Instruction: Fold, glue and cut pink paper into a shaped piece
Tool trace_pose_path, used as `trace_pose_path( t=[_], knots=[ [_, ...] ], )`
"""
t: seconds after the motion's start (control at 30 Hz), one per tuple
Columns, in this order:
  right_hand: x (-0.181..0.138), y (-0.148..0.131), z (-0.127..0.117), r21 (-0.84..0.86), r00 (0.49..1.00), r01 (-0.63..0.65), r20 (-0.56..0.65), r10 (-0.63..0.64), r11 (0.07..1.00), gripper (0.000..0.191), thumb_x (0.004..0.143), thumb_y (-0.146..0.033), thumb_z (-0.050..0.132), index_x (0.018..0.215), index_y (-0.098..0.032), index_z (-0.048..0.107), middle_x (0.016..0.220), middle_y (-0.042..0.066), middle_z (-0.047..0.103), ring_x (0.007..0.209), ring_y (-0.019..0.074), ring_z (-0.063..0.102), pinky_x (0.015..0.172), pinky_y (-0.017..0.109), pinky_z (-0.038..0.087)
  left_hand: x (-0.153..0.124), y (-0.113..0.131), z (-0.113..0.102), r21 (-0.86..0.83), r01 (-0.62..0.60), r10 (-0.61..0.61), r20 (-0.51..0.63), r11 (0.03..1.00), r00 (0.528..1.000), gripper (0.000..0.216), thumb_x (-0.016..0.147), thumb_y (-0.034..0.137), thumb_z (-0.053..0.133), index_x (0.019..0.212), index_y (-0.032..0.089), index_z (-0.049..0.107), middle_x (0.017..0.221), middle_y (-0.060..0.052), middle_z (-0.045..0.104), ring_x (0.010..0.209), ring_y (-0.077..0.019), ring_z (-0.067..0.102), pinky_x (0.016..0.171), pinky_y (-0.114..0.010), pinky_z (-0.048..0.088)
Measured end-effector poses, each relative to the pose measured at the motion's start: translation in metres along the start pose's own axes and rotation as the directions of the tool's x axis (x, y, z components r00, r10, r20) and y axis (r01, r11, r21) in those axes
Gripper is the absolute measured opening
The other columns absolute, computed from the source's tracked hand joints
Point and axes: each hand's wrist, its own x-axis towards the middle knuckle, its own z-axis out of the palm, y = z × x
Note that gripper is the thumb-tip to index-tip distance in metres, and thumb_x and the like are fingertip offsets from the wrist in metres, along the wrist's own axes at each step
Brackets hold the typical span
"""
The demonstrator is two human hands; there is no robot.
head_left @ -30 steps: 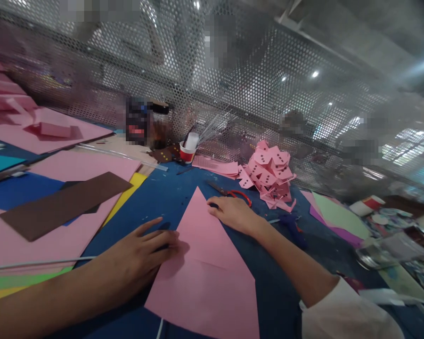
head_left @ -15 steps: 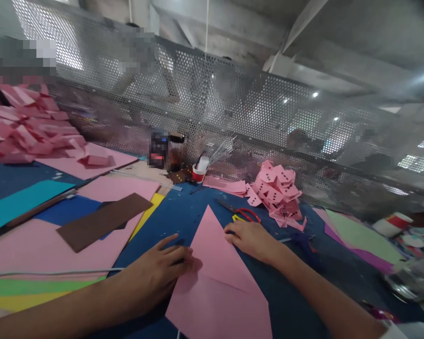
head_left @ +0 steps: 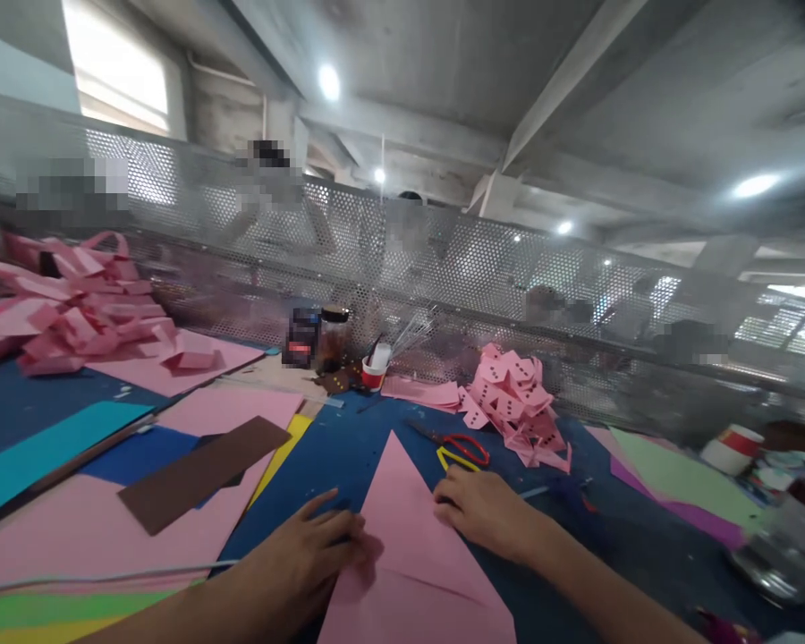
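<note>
A pink paper sheet (head_left: 409, 528) folded to a point lies on the blue table (head_left: 349, 447) in front of me. My left hand (head_left: 305, 559) rests flat on its left edge, fingers stretched out. My right hand (head_left: 487, 510) presses on its right edge, fingers curled down against the paper. Red-handled scissors (head_left: 460, 443) lie just beyond my right hand, with a yellow scrap beside them.
Pink, brown (head_left: 205, 470), yellow and teal sheets cover the left side. Heaps of pink cut pieces sit at far left (head_left: 73, 304) and centre right (head_left: 513, 398). A jar (head_left: 334, 338) and red cup (head_left: 374, 371) stand against the perforated metal screen (head_left: 443, 268). Green and purple sheets (head_left: 671, 474) lie right.
The camera has tilted upward, so the hands and paper sit lower in view. My right hand has slid slightly down along the paper's right edge; my left hand stays on the left edge.
</note>
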Motion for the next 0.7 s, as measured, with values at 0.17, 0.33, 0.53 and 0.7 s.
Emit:
trace_pose_path(
  t=[0.17, 0.33, 0.53, 0.7],
  knots=[
    [-0.011, -0.002, 0.001, 0.007, 1.0, 0.01, 0.008, -0.01, 1.0, 0.029, 0.101, -0.035, 0.049, 0.109, -0.023, 0.075, 0.111, 0.007, 0.072, 0.103, 0.0223, 0.069, 0.084, 0.028, 0.048, 0.001, 0.0, -0.002, -0.008, 0.014, -0.014, 0.027, 1.0, 1.0, 0.057, 0.089, 0.002, 0.048, 0.133, 0.036, 0.059, 0.129, 0.0, 0.067, 0.121, -0.0188, 0.063, 0.122, -0.047, 0.033],
    [-0.026, -0.006, 0.001, -0.005, 1.0, -0.016, 0.009, 0.017, 1.0, 0.031, 0.103, -0.034, 0.047, 0.112, -0.019, 0.074, 0.113, 0.009, 0.071, 0.108, 0.0235, 0.067, 0.088, 0.03, 0.049, -0.001, -0.006, 0.001, 0.0, -0.009, 0.009, 0.042, 1.0, 0.999, 0.055, 0.092, 0.005, 0.047, 0.137, 0.035, 0.058, 0.132, -0.002, 0.066, 0.125, -0.02, 0.061, 0.123, -0.047, 0.031],
    [-0.046, -0.008, 0.002, 0.011, 1.0, 0.013, 0.015, -0.013, 1.0, 0.031, 0.105, -0.03, 0.046, 0.112, -0.016, 0.073, 0.113, 0.011, 0.07, 0.11, 0.0216, 0.065, 0.096, 0.032, 0.047, -0.002, -0.015, 0.007, 0.021, -0.05, 0.05, -0.008, 0.999, 0.999, 0.056, 0.093, 0.006, 0.046, 0.14, 0.035, 0.057, 0.135, -0.002, 0.065, 0.126, -0.0177, 0.06, 0.124, -0.044, 0.03],
    [-0.064, -0.006, 0.006, 0.0, 1.0, 0.001, 0.002, -0.001, 1.0, 0.031, 0.106, -0.026, 0.045, 0.113, -0.016, 0.073, 0.114, 0.011, 0.069, 0.108, 0.0204, 0.065, 0.095, 0.032, 0.047, -0.002, -0.016, 0.009, 0.022, -0.05, 0.05, -0.022, 0.999, 0.998, 0.053, 0.095, 0.009, 0.046, 0.139, 0.037, 0.058, 0.134, -0.001, 0.065, 0.124, -0.0172, 0.061, 0.123, -0.042, 0.031]
  ],
)
